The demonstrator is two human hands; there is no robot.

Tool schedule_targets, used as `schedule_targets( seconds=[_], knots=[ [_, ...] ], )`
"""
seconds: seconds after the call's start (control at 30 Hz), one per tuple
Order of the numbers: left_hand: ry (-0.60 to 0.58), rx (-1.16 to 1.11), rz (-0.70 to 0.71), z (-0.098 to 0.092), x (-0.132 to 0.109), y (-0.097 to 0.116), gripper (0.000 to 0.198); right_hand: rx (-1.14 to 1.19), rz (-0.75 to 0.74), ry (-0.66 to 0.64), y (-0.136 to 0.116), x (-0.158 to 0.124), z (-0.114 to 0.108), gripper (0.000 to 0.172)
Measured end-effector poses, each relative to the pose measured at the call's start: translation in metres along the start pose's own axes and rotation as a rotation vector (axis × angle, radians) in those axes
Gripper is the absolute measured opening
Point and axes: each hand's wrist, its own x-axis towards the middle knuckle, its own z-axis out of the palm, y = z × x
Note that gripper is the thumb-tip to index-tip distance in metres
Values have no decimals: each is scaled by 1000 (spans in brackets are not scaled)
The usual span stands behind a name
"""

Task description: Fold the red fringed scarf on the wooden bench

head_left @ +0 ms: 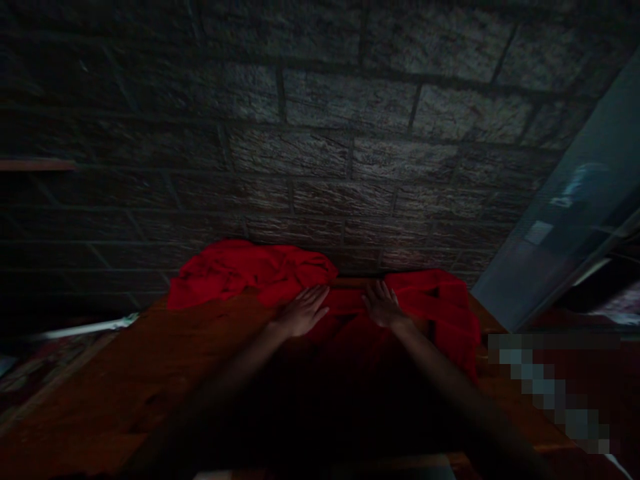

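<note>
Red cloth (250, 265) lies across the far side of a wooden table (200, 353), bunched up on the left and draped in loose folds on the right. Between these heaps a flatter stretch of it runs under both hands. My left hand (303, 311) rests palm down on the cloth, fingers stretched out. On its right, my right hand (382, 304) also lies flat, its fingers spread near the edge of the right-hand folds. The near part of the cloth fades into deep shadow below my forearms.
A wall of rough stone blocks (310, 153) rises right behind the table. To the right leans a grey-blue panel (555, 207). A white bar (90, 328) sticks out beyond the table's left edge, and a reddish ledge (37, 165) shows at far left.
</note>
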Motion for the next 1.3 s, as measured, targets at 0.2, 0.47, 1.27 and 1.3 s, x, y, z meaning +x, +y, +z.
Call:
schedule_targets(
  seconds=[0.2,0.47,1.27,1.3],
  knots=[
    [-65,13,-63,8,-9,-4,62,-18,44,16,4,-5,12,63],
    [79,-58,-96,8,-9,-8,60,112,91,190,16,-19,2,58],
    [174,-964,-627,-11,-14,-35,32,636,177,214,66,-7,2,29],
    [158,-923,-606,-11,-13,-35,28,601,175,210,64,-8,2,29]
  ],
)
